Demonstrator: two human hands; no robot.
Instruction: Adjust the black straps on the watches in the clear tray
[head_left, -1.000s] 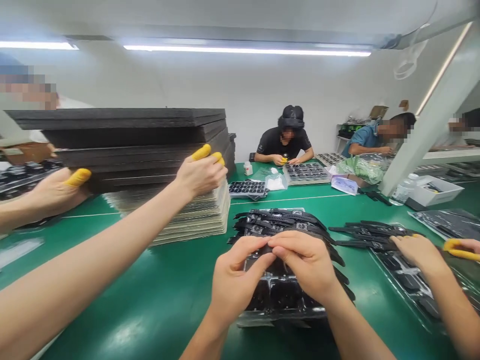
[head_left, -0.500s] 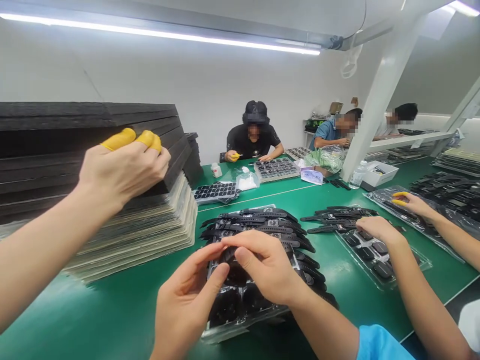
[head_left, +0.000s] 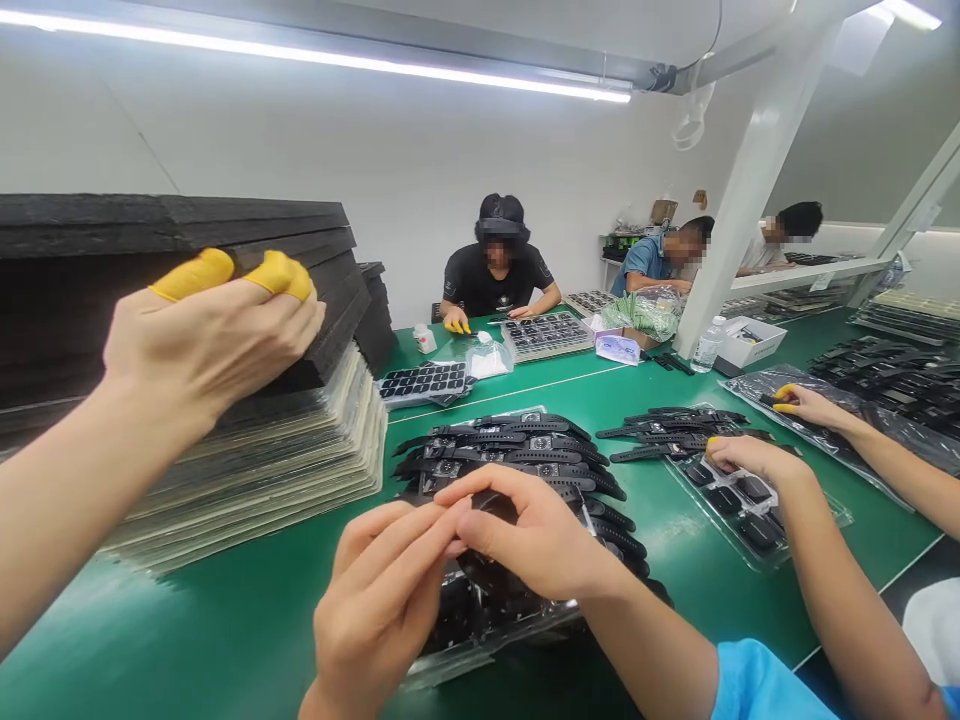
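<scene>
I pinch a black strapped watch between left hand and right hand over the clear plastic tray; seating it needs careful alignment.

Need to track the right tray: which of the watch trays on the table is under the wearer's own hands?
The nearest tray, centre front, heaped with black watches; the left hand and right hand meet over it.

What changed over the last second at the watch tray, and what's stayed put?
The view swung right, so the foam stack now fills the left side. The left hand and right hand stayed pinched together on a black watch over the tray, sliding slightly toward the near end. A co-worker's yellow-tipped hand still rests on the stack. The watches piled at the tray's far end look unmoved.
</scene>
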